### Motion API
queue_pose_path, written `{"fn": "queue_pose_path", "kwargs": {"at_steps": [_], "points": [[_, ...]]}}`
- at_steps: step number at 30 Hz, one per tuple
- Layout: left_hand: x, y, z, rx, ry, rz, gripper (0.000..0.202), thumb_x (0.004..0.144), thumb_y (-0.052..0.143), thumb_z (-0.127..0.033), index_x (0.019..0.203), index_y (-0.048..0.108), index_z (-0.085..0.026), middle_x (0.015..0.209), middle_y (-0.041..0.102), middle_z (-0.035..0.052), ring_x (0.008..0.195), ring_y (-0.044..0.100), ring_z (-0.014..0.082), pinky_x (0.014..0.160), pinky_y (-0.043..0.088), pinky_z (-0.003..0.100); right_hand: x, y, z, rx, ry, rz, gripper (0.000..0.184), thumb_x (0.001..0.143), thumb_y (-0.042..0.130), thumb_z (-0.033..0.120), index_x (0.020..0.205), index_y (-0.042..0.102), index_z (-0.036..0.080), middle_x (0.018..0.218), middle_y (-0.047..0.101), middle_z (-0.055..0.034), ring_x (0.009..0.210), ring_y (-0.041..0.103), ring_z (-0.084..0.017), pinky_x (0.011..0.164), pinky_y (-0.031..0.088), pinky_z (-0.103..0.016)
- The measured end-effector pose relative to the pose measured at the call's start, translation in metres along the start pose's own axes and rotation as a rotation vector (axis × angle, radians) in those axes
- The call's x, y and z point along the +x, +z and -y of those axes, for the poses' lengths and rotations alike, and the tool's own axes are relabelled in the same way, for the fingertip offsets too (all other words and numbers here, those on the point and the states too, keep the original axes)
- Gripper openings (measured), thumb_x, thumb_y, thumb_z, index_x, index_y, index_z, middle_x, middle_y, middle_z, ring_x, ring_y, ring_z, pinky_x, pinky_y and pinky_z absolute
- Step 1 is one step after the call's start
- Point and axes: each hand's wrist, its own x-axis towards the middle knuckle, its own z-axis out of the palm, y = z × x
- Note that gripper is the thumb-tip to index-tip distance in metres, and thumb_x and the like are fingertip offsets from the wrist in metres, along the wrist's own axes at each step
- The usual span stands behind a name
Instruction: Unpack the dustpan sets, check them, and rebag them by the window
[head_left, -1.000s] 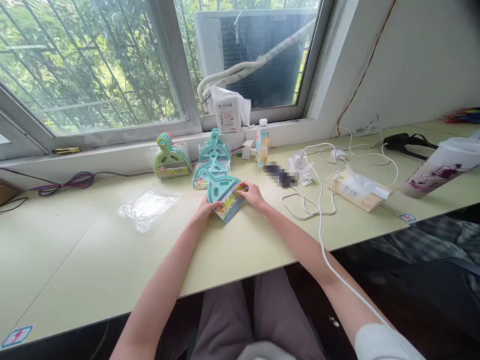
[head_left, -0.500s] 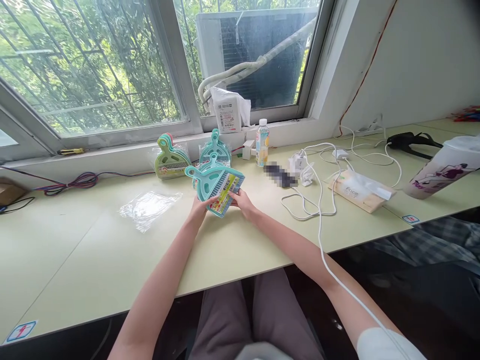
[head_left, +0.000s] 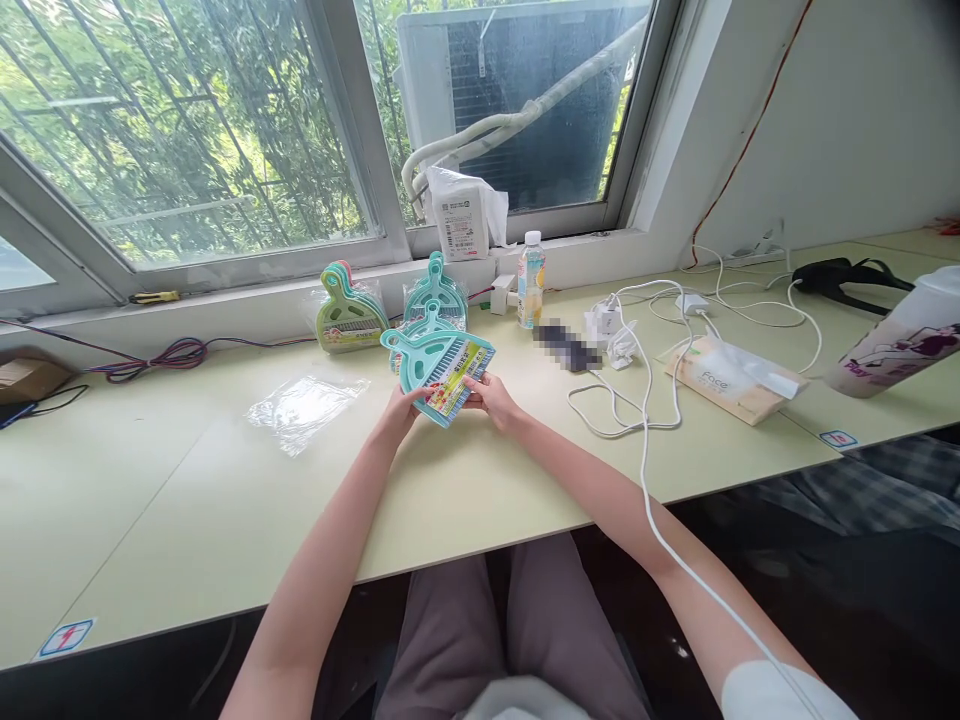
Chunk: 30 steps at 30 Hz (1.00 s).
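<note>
A teal mini dustpan and brush set [head_left: 429, 362], with a yellow printed label, is held tilted above the table in both hands. My left hand [head_left: 406, 408] grips its lower left edge, thumb on the front. On the label's right side my right hand [head_left: 491, 396] pinches the set, its other fingers behind it. Further teal sets [head_left: 437, 282] stand just behind, against the wall below the window. To their left is a group of green sets [head_left: 346, 318] in clear wrap. A flat clear plastic bag [head_left: 306, 408] lies on the table to the left.
Right of my hands are a drink bottle [head_left: 531, 280], a blurred dark object [head_left: 568, 348], a tissue pack [head_left: 731, 382], and a large cup [head_left: 896, 335]. A white cable [head_left: 646, 480] crosses my right forearm. Bundled wires [head_left: 176, 357] and a cutter knife [head_left: 155, 297] lie left.
The camera view has shifted slightly, so the scene sits a little further right. Both hands keep hold of the dustpan and brush set, with almost the same pose.
</note>
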Motion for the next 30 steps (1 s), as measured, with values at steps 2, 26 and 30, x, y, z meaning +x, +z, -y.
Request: {"fn": "queue_pose_path", "kwargs": {"at_steps": [2,26,30], "points": [[0.003,-0.004,-0.005,0.043,0.003,-0.006,0.049,0.069,0.070,-0.033,0.114,0.061,-0.017,0.115,0.065,0.0113,0.107,0.062,0.0290,0.088,0.053,0.037,-0.001,0.000,0.003,-0.005,-0.031,-0.020,0.011,0.088,0.060,0.024,0.096,0.058,0.017,0.094,0.072,-0.0063,0.076,0.071,-0.019,0.075,0.061,-0.037],[-0.002,-0.124,0.001,1.499,-0.039,-0.888,0.035,0.078,0.058,-0.028,0.110,0.060,-0.014,0.107,0.064,0.0199,0.116,0.048,0.0398,0.105,0.002,0.069,0.005,-0.018,0.004,-0.020,-0.057,-0.214,0.004,0.089,0.055,0.015,0.092,0.057,0.016,0.093,0.072,-0.0064,0.070,0.070,-0.017,0.076,0.061,-0.038],[-0.001,-0.124,-0.005,1.517,-0.148,-0.877,0.030,0.080,0.049,-0.011,0.105,0.066,-0.014,0.097,0.067,0.0185,0.102,0.060,0.0334,0.107,0.016,0.062,0.005,-0.018,0.005,-0.019,-0.049,-0.227,0.005,0.089,0.055,0.014,0.093,0.058,0.016,0.090,0.072,-0.0055,0.070,0.070,-0.017,0.075,0.061,-0.037]]}}
